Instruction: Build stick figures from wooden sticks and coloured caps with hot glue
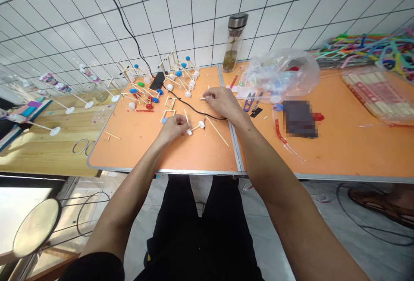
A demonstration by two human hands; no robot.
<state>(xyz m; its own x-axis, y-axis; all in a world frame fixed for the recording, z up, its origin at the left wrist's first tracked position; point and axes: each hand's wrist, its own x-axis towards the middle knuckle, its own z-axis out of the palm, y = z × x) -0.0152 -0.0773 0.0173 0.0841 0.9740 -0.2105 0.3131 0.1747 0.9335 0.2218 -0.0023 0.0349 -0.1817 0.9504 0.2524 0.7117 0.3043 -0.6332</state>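
My left hand (174, 131) is pinched on a small model made of thin wooden sticks and white bottle caps (202, 124), just above the orange table. A blue cap peeks out by its fingers. Farther forward and to the right, my right hand (221, 101) is closed, its fingertips around a slim, metallic-looking piece (202, 99) too small to name. Below that hand a long wooden stick (217, 131) lies on the tabletop. Beyond my left hand stand several stick models with blue, white, red and green caps (179, 74).
A black cable (194, 109) crosses the table under my right hand. Purple-handled thread snips (249, 102), a plastic bag (280, 74) and a glass tea bottle (230, 52) are to the right. The folding table (210, 160) has a metal-edged seam. A person's foot shows at lower right.
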